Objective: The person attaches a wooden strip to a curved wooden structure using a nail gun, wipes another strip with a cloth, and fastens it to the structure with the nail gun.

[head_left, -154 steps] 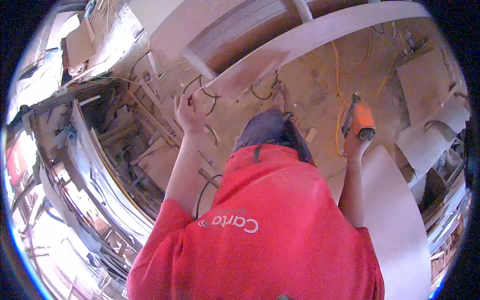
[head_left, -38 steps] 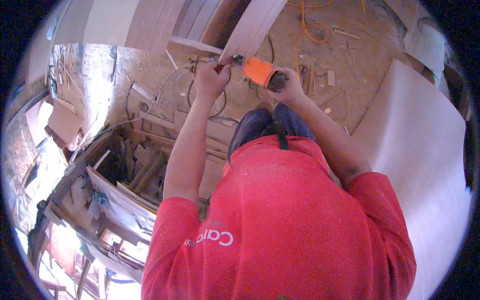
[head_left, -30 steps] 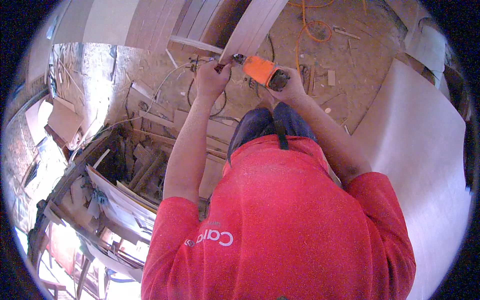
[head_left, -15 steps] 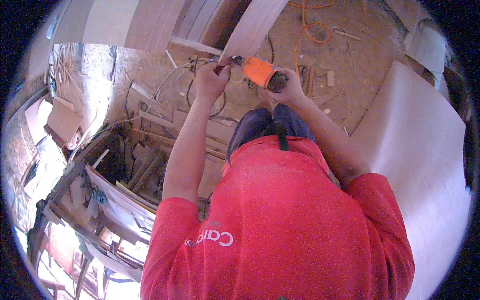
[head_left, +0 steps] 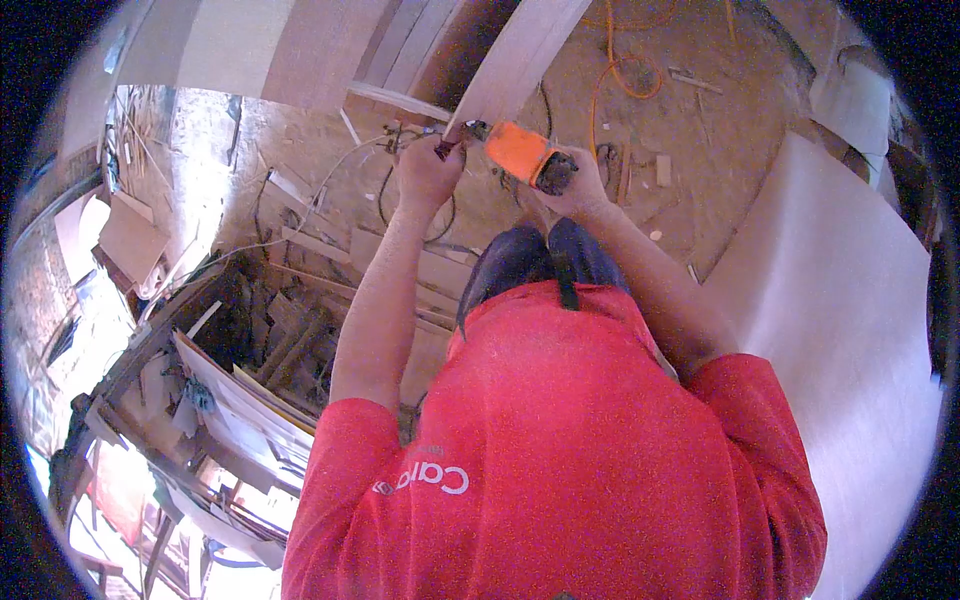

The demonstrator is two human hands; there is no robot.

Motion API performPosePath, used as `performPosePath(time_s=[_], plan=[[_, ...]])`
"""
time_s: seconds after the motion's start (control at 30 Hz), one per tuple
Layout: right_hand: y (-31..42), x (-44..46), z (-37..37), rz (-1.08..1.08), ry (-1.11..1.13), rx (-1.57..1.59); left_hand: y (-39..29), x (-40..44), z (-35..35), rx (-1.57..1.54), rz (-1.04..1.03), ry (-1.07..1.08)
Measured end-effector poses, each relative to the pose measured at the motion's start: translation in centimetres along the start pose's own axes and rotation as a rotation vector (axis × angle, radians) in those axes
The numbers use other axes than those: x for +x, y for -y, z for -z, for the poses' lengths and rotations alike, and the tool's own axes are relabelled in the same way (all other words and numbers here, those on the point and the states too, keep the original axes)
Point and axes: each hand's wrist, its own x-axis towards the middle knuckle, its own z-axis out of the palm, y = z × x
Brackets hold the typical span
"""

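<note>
An orange and black power tool (head_left: 518, 152) is in my right hand (head_left: 580, 185), its dark tip pointing left at the near end of a curved wooden panel (head_left: 515, 65). My left hand (head_left: 430, 170) is closed at that same panel end, just left of the tool's tip. Its fingers wrap a small dark thing that I cannot make out. A narrow pale strip (head_left: 400, 102) meets the panel end just beyond my left hand.
A large pale curved sheet (head_left: 840, 300) stands at the right. Wood scraps fill a dark bin (head_left: 290, 320) at the lower left. An orange hose (head_left: 598, 95) loops over the dusty floor, with thin cables (head_left: 325, 185) and offcuts (head_left: 664, 170) around.
Since the oldest frame, the tool has come from the right to the panel's end beside my left hand. Over the last second, the hands and tool have shifted only slightly, with a small view shift.
</note>
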Motion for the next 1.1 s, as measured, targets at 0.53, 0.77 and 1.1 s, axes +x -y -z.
performPosePath(time_s=[0.53, 0.77, 1.1], plan=[[-0.3, -1.3, 11.4, -0.108, -0.029, 0.008, -0.8, -1.2, 0.6, -0.011, 0.017, -0.057], [-5.3, -4.0, 20.2, -0.239, -0.235, -0.267, 6.6, -5.9, -0.9, -0.038, 0.263, 0.161], [-18.9, -4.1, 26.5, -0.635, -0.116, -0.304, 14.4, -18.7, -7.1, 0.119, 0.604, 0.12]])
